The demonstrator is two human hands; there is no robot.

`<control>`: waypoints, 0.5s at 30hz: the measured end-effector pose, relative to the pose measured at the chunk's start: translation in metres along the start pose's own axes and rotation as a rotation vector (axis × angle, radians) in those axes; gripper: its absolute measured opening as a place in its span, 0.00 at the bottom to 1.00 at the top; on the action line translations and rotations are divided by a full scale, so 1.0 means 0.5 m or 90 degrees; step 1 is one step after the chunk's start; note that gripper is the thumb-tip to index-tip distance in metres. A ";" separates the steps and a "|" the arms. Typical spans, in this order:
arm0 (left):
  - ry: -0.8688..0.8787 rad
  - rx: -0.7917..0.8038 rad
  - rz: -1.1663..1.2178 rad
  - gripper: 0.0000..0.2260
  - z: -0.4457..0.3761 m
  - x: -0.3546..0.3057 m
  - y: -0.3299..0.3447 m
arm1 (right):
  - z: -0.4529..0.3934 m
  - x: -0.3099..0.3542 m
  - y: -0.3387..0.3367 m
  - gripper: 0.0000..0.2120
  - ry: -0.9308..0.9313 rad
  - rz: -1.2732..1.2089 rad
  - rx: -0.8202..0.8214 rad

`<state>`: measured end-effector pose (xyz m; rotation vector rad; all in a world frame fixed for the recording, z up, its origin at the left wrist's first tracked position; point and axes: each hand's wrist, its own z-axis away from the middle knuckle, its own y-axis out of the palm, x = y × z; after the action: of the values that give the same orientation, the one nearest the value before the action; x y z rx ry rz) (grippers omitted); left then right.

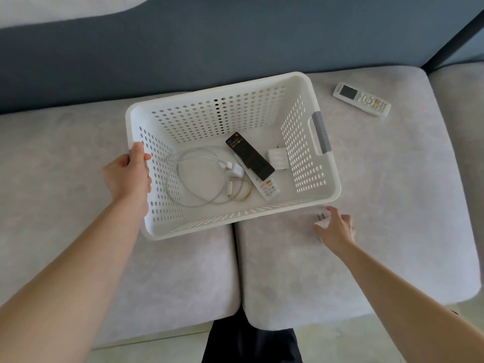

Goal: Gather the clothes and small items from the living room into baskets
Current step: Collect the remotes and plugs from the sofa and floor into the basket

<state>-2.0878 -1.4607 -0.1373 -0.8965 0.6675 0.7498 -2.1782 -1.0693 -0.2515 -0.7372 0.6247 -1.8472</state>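
Observation:
A white perforated basket (pixel 217 89) stands on the grey sofa seat. In it lie a black remote (pixel 248 155) across a white remote (pixel 268 189), a coiled white cable (pixel 199 176), a thin bangle (pixel 243 192) and a white charger block (pixel 277 158). My left hand (pixel 128 174) grips the basket's left rim. Just off the basket's near right corner, my right hand (pixel 337 226) pinches a small white plug (pixel 321 221) lying on the cushion, its two metal prongs pointing toward the basket. Another white remote (pixel 362 99) lies on the cushion, right of the basket.
The sofa has two grey seat cushions (pixel 366 258) with a seam running under the basket. A blue-grey backrest (pixel 183 53) rises behind. A dark frame post (pixel 455 35) stands at the far right. My dark trousers (pixel 248 344) show at the sofa's front edge.

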 end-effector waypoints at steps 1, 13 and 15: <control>0.001 -0.002 0.001 0.14 0.000 0.001 0.000 | -0.002 -0.001 0.006 0.27 -0.004 0.012 -0.009; 0.016 0.010 -0.011 0.15 0.002 0.003 -0.003 | 0.088 0.044 0.009 0.16 -0.122 -0.076 0.055; 0.011 0.019 -0.012 0.15 0.002 0.001 -0.004 | 0.140 0.063 -0.004 0.15 -0.156 -0.095 0.089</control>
<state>-2.0856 -1.4607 -0.1366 -0.8816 0.6837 0.7145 -2.1380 -1.1039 -0.1963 -0.9191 0.2854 -1.8759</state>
